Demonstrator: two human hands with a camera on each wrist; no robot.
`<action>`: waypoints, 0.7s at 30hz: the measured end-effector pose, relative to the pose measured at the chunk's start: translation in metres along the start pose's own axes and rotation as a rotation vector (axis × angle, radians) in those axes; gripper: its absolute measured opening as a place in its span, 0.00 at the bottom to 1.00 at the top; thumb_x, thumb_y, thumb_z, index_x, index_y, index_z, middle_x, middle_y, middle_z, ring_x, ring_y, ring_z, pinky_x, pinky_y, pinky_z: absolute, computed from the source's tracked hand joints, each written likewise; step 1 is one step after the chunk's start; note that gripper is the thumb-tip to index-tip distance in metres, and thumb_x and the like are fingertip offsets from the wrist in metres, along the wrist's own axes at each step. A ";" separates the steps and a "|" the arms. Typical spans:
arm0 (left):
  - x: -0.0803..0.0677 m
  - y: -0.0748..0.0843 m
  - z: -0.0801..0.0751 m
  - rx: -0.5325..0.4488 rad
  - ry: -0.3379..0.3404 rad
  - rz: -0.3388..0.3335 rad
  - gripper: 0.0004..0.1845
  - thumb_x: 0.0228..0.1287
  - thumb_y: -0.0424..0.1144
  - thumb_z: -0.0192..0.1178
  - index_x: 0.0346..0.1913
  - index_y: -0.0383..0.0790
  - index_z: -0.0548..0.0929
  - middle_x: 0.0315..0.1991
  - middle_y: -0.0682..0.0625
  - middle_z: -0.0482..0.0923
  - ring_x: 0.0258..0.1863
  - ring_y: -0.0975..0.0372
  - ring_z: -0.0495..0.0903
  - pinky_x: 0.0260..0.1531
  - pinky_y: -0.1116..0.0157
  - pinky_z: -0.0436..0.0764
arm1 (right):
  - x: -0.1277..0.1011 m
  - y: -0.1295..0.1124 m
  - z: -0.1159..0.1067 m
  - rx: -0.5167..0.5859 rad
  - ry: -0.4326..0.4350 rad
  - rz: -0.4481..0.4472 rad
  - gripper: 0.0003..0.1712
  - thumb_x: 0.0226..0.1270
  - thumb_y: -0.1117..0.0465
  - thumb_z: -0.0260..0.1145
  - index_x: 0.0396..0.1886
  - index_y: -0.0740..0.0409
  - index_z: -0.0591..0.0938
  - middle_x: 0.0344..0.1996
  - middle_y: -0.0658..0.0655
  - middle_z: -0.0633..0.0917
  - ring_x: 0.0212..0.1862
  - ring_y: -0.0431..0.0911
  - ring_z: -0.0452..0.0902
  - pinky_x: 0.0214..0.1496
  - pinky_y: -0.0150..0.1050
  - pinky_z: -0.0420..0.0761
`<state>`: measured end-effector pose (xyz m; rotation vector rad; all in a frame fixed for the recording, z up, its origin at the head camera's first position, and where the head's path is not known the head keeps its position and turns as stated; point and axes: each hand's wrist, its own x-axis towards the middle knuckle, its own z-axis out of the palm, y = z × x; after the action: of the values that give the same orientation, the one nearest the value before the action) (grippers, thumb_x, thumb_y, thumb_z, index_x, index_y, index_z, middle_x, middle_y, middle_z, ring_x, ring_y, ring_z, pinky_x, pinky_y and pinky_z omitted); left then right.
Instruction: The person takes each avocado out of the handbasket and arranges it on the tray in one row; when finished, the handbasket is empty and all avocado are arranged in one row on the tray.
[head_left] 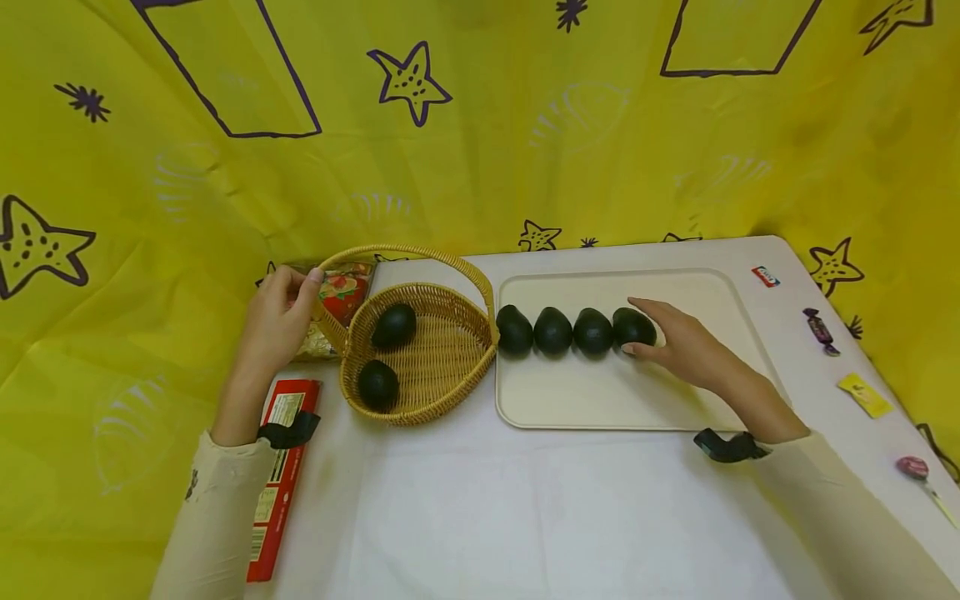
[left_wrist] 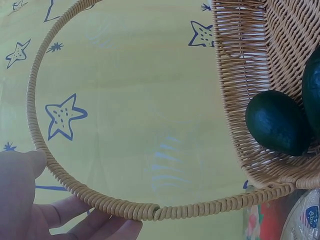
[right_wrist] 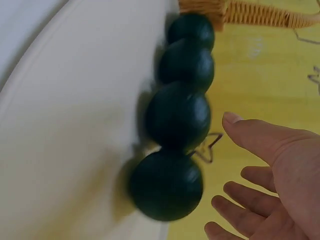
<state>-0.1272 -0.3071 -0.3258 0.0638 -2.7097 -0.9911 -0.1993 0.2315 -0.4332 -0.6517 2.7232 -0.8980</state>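
My left hand point(head_left: 281, 317) holds the arched handle point(left_wrist: 120, 209) of a heart-shaped wicker basket point(head_left: 442, 354) between thumb and fingers. Two dark green avocados point(head_left: 393, 326) lie in the basket's left part. Right of the basket, several more avocados point(head_left: 552, 332) stand in a row on a cream tray point(head_left: 600, 408), and the first of them touches or nearly touches the basket's rim. At the right end of the row my right hand point(head_left: 686, 342) has its thumb and fingers spread beside the last avocado point(right_wrist: 166, 185); in the right wrist view a gap shows between them.
Behind the basket lies a colourful food packet point(head_left: 345, 292), and a long red box point(head_left: 281, 492) rests left of it. Along the table's right edge are small wrapped sweets point(head_left: 821, 331), a yellow packet point(head_left: 864, 395) and a lollipop point(head_left: 912, 467). A yellow patterned cloth point(head_left: 480, 167) hangs behind.
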 end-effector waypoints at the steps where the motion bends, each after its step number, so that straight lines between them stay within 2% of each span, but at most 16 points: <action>1: 0.000 0.000 0.000 0.001 -0.001 -0.001 0.31 0.84 0.59 0.45 0.52 0.27 0.75 0.52 0.33 0.72 0.49 0.45 0.70 0.49 0.52 0.67 | 0.001 -0.005 0.000 0.000 0.001 -0.012 0.49 0.74 0.49 0.72 0.82 0.66 0.60 0.78 0.75 0.64 0.78 0.72 0.57 0.76 0.70 0.59; 7: -0.001 0.000 -0.002 0.003 -0.001 -0.007 0.32 0.84 0.59 0.45 0.54 0.28 0.75 0.53 0.33 0.73 0.52 0.43 0.72 0.52 0.50 0.68 | 0.004 -0.044 0.007 -0.019 0.006 -0.118 0.42 0.74 0.53 0.73 0.79 0.65 0.67 0.75 0.69 0.71 0.77 0.66 0.63 0.77 0.65 0.63; 13: -0.001 0.001 -0.002 -0.001 -0.006 -0.008 0.32 0.84 0.60 0.45 0.54 0.28 0.75 0.53 0.33 0.73 0.51 0.43 0.72 0.51 0.50 0.68 | 0.009 -0.086 0.021 -0.034 -0.014 -0.278 0.33 0.75 0.55 0.72 0.74 0.63 0.75 0.68 0.64 0.80 0.69 0.61 0.76 0.69 0.60 0.75; 17: -0.001 0.000 -0.002 0.000 -0.008 -0.005 0.32 0.84 0.60 0.45 0.53 0.28 0.75 0.53 0.33 0.73 0.52 0.43 0.73 0.52 0.49 0.69 | 0.019 -0.114 0.035 -0.008 -0.082 -0.335 0.33 0.75 0.54 0.72 0.74 0.61 0.76 0.68 0.61 0.81 0.68 0.56 0.77 0.69 0.55 0.78; 21: 0.001 -0.001 0.000 0.003 -0.003 0.008 0.31 0.84 0.60 0.45 0.51 0.29 0.75 0.50 0.35 0.74 0.47 0.46 0.72 0.47 0.52 0.69 | 0.033 -0.140 0.050 0.013 -0.167 -0.371 0.32 0.76 0.54 0.71 0.74 0.60 0.76 0.68 0.59 0.80 0.69 0.53 0.77 0.69 0.51 0.78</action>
<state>-0.1276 -0.3079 -0.3257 0.0525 -2.7119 -0.9858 -0.1640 0.0902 -0.3901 -1.1989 2.4878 -0.8878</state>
